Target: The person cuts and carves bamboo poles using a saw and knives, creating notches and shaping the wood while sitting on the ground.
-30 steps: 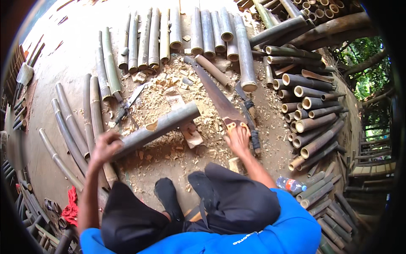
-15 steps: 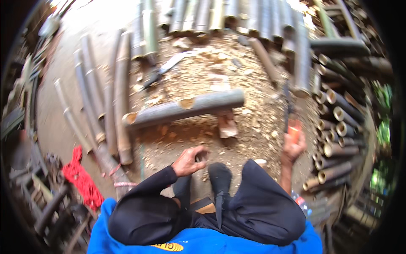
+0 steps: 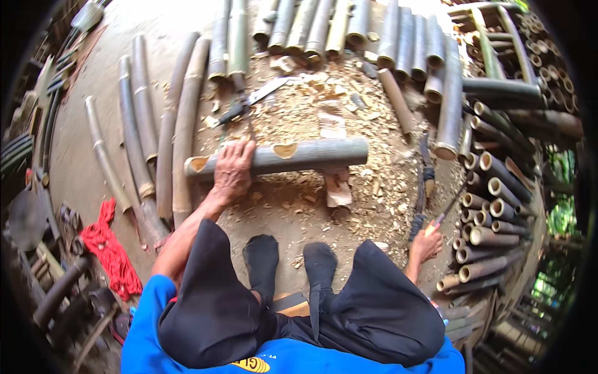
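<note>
Across the middle lies a grey bamboo tube [image 3: 317,154] with two pale notches cut in its upper side. My left hand [image 3: 233,169] is closed over it between the notches, fingers over the top and palm on the near side. Down at the right, my right hand [image 3: 426,244] is wrapped round the wooden handle of a knife [image 3: 450,206], whose long, thin, dark blade points up and away to the right. A pale split wood block [image 3: 338,189] shows under the tube's right half. My feet stand on the ground between my bent knees.
Wood chips [image 3: 299,112] cover the ground beyond the tube. Bamboo poles [image 3: 187,131] lie at the left, more line the far side, and cut tubes [image 3: 498,187] are stacked at the right. A black-handled blade [image 3: 265,92] lies far left of centre; red cloth [image 3: 112,249] lies lower left.
My left hand has moved from near my feet up and left onto the bamboo tube and closed on it. My right hand has come lower, and the knife now tilts to the right.
</note>
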The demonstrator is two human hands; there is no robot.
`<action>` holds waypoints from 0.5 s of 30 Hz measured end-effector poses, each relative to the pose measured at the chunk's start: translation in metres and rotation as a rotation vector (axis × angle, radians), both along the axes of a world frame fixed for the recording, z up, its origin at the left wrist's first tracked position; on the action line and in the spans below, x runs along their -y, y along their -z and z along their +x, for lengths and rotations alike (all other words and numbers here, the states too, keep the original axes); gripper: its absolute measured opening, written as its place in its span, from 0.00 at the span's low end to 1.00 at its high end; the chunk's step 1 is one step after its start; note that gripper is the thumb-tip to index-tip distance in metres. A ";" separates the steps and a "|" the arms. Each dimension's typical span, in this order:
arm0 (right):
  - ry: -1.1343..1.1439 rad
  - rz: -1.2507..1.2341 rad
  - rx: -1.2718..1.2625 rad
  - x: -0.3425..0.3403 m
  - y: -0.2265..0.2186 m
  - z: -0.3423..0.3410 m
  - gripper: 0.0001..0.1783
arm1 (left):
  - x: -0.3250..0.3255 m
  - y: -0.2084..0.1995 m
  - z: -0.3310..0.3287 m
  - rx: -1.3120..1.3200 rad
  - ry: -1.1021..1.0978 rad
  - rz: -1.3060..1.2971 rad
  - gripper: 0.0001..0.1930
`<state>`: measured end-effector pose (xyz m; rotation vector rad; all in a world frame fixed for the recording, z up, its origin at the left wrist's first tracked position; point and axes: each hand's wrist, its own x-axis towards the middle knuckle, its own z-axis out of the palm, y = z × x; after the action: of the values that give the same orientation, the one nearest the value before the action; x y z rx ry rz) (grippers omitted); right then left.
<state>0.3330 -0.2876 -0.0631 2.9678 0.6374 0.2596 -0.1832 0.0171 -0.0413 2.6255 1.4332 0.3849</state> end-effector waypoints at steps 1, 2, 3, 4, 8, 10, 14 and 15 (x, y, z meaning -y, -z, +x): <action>0.007 0.032 0.012 -0.029 -0.023 -0.034 0.28 | -0.006 -0.008 -0.005 -0.005 0.006 -0.039 0.37; -0.135 0.134 -0.004 -0.034 -0.038 -0.038 0.29 | -0.016 -0.022 0.013 0.034 0.020 -0.223 0.37; -0.286 0.234 -0.028 -0.040 -0.045 -0.045 0.30 | -0.026 -0.045 0.024 0.053 0.030 -0.407 0.37; -0.405 0.284 -0.188 -0.053 -0.045 -0.058 0.32 | -0.040 -0.059 0.028 0.118 -0.014 -0.674 0.43; -0.651 0.188 -0.604 -0.121 -0.020 -0.140 0.44 | -0.064 -0.092 0.027 0.310 0.047 -1.089 0.41; -0.772 0.077 -0.614 -0.152 -0.010 -0.175 0.51 | -0.062 -0.087 0.017 0.422 0.003 -1.284 0.41; -0.833 0.210 -0.745 -0.170 0.014 -0.188 0.54 | -0.044 -0.062 -0.005 0.590 -0.048 -1.407 0.42; -0.792 0.265 -0.841 -0.168 0.017 -0.186 0.52 | -0.040 -0.057 -0.006 0.618 -0.042 -1.402 0.43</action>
<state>0.1474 -0.1201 -0.0805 2.7738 1.9652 -0.9779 -0.1893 0.0568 0.0160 1.1939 0.9288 0.0766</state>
